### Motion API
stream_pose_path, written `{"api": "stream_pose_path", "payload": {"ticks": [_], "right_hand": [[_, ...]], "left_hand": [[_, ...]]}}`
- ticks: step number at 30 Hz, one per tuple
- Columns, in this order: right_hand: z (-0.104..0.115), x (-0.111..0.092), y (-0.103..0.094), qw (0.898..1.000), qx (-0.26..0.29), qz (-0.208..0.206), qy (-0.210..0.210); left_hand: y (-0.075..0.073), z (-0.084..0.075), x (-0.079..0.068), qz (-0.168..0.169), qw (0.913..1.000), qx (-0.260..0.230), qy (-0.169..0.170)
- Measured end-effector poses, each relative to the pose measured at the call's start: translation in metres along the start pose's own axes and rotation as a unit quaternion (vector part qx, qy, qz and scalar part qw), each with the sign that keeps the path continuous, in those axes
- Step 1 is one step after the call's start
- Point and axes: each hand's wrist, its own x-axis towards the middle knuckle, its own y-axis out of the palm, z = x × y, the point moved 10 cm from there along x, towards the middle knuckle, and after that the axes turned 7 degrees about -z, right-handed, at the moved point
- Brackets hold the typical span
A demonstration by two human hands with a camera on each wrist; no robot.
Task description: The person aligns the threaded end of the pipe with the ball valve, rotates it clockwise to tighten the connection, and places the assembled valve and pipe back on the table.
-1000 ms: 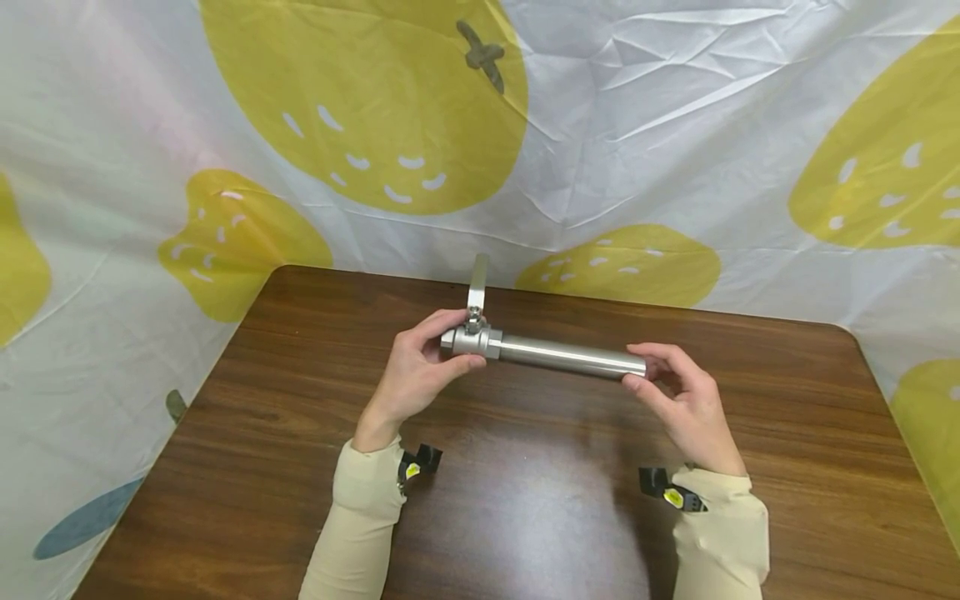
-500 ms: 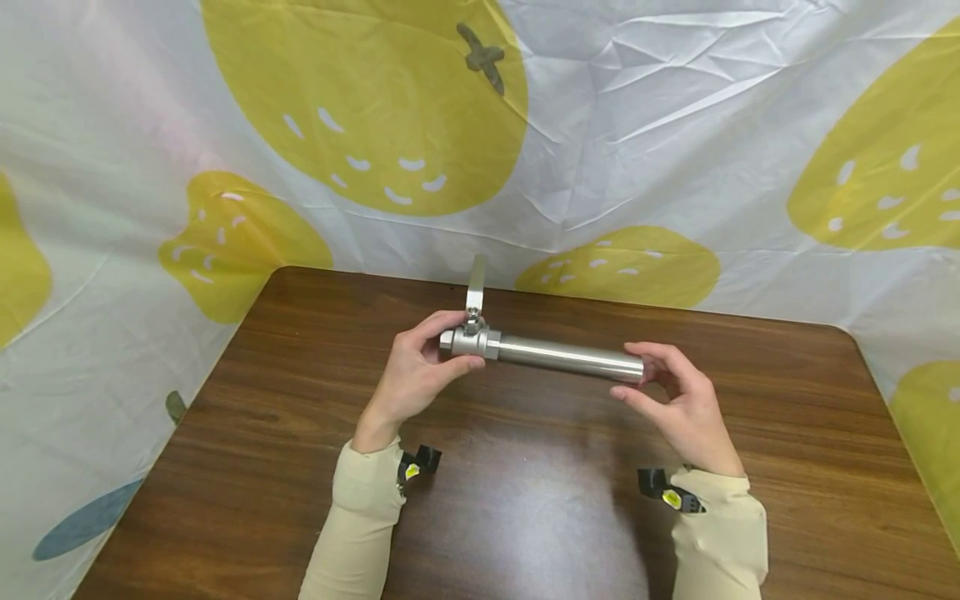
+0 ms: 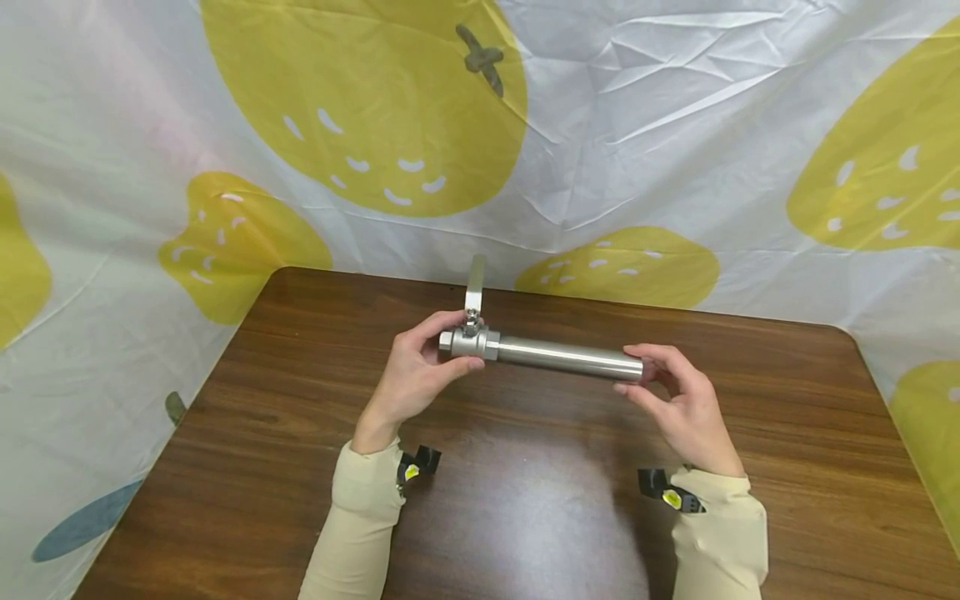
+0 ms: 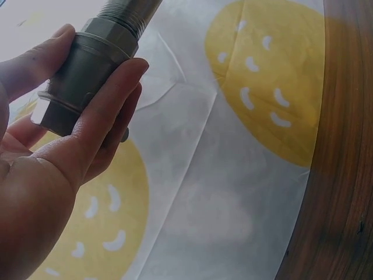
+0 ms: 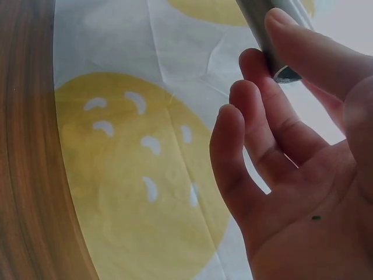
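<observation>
A silver ball valve (image 3: 469, 342) with a lever handle (image 3: 476, 287) pointing away is joined to a steel pipe (image 3: 566, 356) that runs to the right. My left hand (image 3: 412, 379) grips the valve body, thumb on the near side and fingers behind. In the left wrist view, threads (image 4: 129, 14) show where the pipe enters the valve's hex end. My right hand (image 3: 686, 404) pinches the pipe's free end between thumb and fingertips. Its other fingers are loosely bent in the right wrist view, where the pipe's open end (image 5: 287, 74) shows.
Beneath the hands lies a brown wood-grain table (image 3: 517, 517). A white cloth (image 3: 630, 150) with yellow fruit prints hangs behind and beside it. Wrist cameras (image 3: 671, 492) are strapped over both sleeves.
The right thumb came off the pipe slightly and slid left, then closed back against it near the end. The valve and pipe shifted very slightly left; the left hand keeps its grip.
</observation>
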Motion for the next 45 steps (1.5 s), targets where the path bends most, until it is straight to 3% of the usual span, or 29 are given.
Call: {"api": "stream_pose_path", "payload": {"ticks": [12, 20, 37, 45], "right_hand": [[-0.0022, 0.0006, -0.0005, 1.0, 0.004, -0.006, 0.008], [0.0004, 0.0022, -0.0018, 0.999, 0.012, -0.022, -0.024], [0.0003, 0.0022, -0.0007, 1.0, -0.004, 0.004, 0.011], [-0.0041, 0.0001, -0.0003, 0.999, -0.005, 0.011, 0.029]], "left_hand": [[-0.0009, -0.0024, -0.0001, -0.003, 0.9998, -0.001, 0.017], [-0.0012, -0.0034, -0.0001, -0.006, 0.9997, 0.001, 0.022], [-0.0011, -0.005, 0.0002, -0.006, 0.9996, -0.002, 0.026], [0.0001, -0.0042, -0.0006, -0.007, 0.9999, 0.001, 0.007]]}}
